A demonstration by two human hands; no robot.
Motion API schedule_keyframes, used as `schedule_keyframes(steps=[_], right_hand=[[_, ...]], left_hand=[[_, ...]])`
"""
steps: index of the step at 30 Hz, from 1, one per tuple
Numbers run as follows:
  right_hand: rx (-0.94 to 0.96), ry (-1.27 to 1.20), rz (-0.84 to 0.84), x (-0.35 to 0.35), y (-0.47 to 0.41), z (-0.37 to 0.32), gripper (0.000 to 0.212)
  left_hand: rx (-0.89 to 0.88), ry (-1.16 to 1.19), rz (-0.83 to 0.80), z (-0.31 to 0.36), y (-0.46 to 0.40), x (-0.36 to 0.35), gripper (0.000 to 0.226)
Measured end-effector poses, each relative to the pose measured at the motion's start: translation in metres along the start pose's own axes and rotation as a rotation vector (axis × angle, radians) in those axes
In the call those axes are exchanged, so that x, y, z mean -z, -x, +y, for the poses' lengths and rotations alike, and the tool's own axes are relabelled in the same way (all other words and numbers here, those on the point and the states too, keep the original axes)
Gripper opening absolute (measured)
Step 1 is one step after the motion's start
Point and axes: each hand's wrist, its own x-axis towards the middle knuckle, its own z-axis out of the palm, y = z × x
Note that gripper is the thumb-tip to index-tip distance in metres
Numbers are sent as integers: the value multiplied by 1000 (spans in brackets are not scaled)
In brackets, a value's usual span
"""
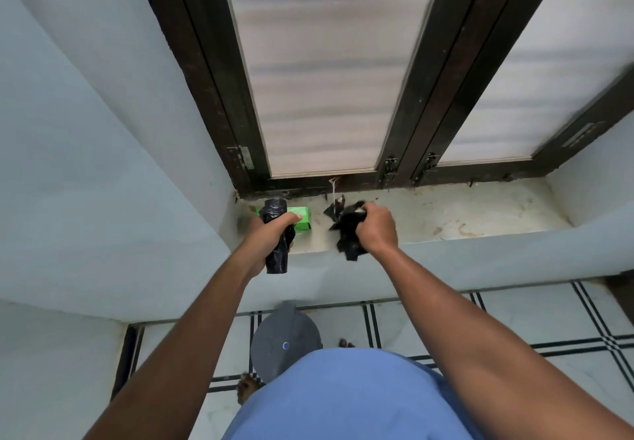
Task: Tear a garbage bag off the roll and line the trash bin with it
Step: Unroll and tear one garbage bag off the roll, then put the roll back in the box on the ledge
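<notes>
In the head view, at the middle of the frame, the left hand [271,230] is wrapped tightly round a black cylindrical roll of thin plastic garbage bags [276,234], held upright over the pale stone window sill [446,213]. Just right of it, the right hand [375,230] clutches a crumpled black plastic garbage bag [346,234], bunched in the fist with loose ends hanging below; the two black pieces look apart, so the tear seems done. A bright green box [302,218] sits on the sill behind the roll. At the lower middle, on the tiled floor [514,319], stands a grey round lidded plastic trash bin [284,340], partly hidden by the blue shirt [343,402]. The film is likely light, limp and slippery; it is best taken at the open mouth edge with both hands and shaken open.
</notes>
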Motion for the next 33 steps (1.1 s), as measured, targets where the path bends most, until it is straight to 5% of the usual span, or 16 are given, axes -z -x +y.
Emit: schedule_keyframes(steps=[2,5,8,12,15,17,22,27,30,33], right_hand=[[-25,-27,70,16,-15,6,47],[2,2,-111,32,-28,12,94],[58,132,-176,31,-25,21,114],[170,-6,22,34,9,11,93],[142,-556,-444,42,40,-18,90],[159,-640,-691,38,53,-31,103],[289,-650,-536,23,59,-40,71],[326,-818,-579,24,60,-38,40],[303,-858,-576,29,65,-43,30],[219,-878,-562,32,70,-53,42]], left_hand=[[-2,13,2,0,-2,-8,69],[-16,45,-19,-1,-7,-22,66],[-33,74,-44,1,-8,-35,51],[-37,178,-80,7,-1,-49,26],[-62,314,-103,15,2,-55,22],[-68,323,-154,22,5,-56,29],[-135,221,-139,38,13,-37,30],[-152,232,-177,45,17,5,13],[-172,259,-175,47,15,25,44],[-215,213,-186,48,15,34,55]])
